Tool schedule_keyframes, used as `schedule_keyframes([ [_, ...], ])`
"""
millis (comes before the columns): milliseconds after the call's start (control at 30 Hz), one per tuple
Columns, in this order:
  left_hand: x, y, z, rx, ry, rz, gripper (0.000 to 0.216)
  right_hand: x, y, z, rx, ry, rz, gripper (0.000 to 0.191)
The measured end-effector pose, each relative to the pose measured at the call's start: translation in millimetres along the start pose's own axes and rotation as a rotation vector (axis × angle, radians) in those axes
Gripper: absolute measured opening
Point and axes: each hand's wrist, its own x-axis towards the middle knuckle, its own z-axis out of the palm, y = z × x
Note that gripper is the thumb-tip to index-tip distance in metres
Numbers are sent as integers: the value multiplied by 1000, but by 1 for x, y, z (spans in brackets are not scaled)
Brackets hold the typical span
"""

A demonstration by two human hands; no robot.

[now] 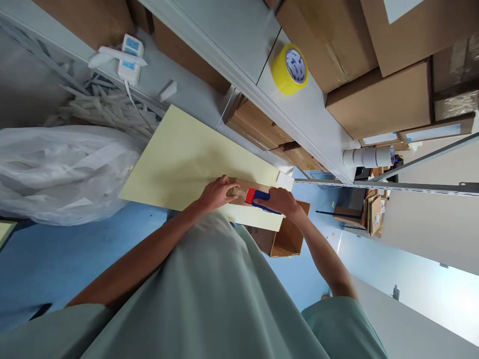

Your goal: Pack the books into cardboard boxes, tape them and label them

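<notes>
A small brown cardboard box point(245, 188) lies on a pale yellow board point(179, 159) on the work table. My left hand point(217, 192) rests on the box's near end, fingers curled over it and holding it down. My right hand point(279, 201) is closed round a red and blue tape dispenser point(256, 197) that presses on the box's top. My arms and my grey-green shirt fill the lower part of the view.
A yellow tape roll point(290, 69) stands on the grey shelf point(299, 107) beside stacked cardboard boxes point(377, 97). White rolls point(368, 156) lie further along. A power strip point(129, 57), a clear plastic bag point(60, 172) and an open carton point(284, 239) on the blue floor surround the table.
</notes>
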Motion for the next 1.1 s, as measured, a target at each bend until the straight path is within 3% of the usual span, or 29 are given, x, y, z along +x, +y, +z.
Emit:
schedule_keyframes([
  [233, 0, 11, 3, 75, -7, -99, 45, 43, 26, 33, 78, -15, -99, 73],
  [433, -16, 35, 14, 131, 71, -199, 48, 66, 37, 49, 155, 22, -223, 65],
  [533, -21, 49, 28, 146, 129, -326, 61, 68, 39, 51, 159, 20, -253, 65],
  [700, -7, 67, 57, 206, 168, -572, 51, 75, 42, 54, 194, 29, -322, 60],
  [900, 11, 65, 81, 131, 265, -735, 70, 85, 43, 58, 230, 49, -389, 61],
  [1100, 11, 63, 83, 317, 218, -823, 70, 90, 43, 64, 278, 56, -422, 52],
])
